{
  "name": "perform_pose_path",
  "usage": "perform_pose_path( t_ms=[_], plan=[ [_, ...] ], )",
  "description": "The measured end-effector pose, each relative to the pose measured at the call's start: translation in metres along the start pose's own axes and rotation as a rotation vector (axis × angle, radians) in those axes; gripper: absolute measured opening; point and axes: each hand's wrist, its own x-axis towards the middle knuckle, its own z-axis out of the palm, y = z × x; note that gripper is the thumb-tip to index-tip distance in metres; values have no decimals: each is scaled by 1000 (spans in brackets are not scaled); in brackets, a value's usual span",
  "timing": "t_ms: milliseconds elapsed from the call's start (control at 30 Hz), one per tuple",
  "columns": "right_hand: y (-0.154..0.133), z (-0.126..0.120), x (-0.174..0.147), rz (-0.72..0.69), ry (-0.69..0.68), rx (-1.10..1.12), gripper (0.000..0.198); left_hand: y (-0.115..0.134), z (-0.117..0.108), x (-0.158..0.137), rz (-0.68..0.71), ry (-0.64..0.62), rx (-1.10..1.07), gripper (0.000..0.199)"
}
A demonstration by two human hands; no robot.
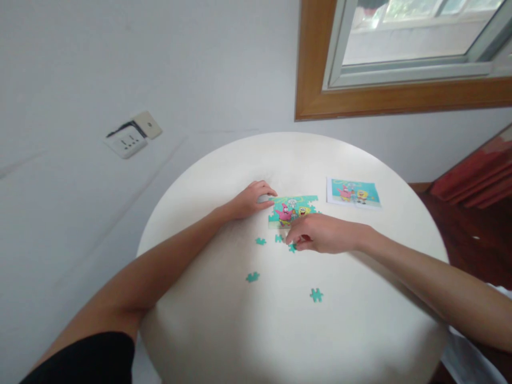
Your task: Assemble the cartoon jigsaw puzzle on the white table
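Note:
A partly joined cartoon jigsaw puzzle (294, 205) lies in the middle of the round white table, with a pink and a yellow figure on a teal ground. At its left edge rests my left hand (251, 200), fingers apart, holding nothing. My right hand (320, 233) is over the lower right of the puzzle and hides part of it. Its fingers are bent around a teal puzzle piece (293, 248), which shows between finger and thumb. Just left of those fingertips is a loose piece (279, 238), and another loose piece (261, 241) sits farther left.
Nearer me on the table (280, 341) are a puzzle piece (253, 277) at left and a puzzle piece (316, 295) at right. A printed reference picture (354, 193) lies at the back right. Behind are a wall socket (127, 141) and a wood-framed window (314, 98).

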Motion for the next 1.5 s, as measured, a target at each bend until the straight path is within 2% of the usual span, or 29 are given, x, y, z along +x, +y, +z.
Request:
perform_pose_path(
  t_ms=[267, 367, 500, 633, 733, 900, 1067, 1233, 1400, 1500],
  plan=[
    [-1, 7, 4, 57, -26, -94, 12, -2, 0, 0, 0, -5, -6, 27],
    [-5, 5, 3, 92, -14, -112, 7, -1, 0, 1, -9, -8, -8, 28],
    [-20, -1, -2, 110, -4, -126, 13, 1, -1, 1, -29, -19, -9, 28],
    [-40, -2, -16, 70, 14, -200, 7, 2, 1, 3, -42, -8, -9, 28],
    [-52, 7, -33, 79, 10, -219, 7, 2, 3, 5, -45, -4, 3, 27],
    [-65, 36, -58, 173, 42, -150, 13, 1, 5, 6, -40, -3, -1, 27],
    [-66, 59, -66, 256, 53, -189, 9, 0, 5, 6, -35, 9, 8, 27],
    [-65, 61, -65, 244, 66, -188, 8, 1, 5, 5, -39, 5, 9, 27],
    [-67, 60, -64, 169, 33, -205, 27, 0, 6, 5, -50, 13, -3, 27],
    [-69, 63, -65, 164, 19, -152, 32, -2, 7, 4, -49, 15, -4, 26]
  ],
)
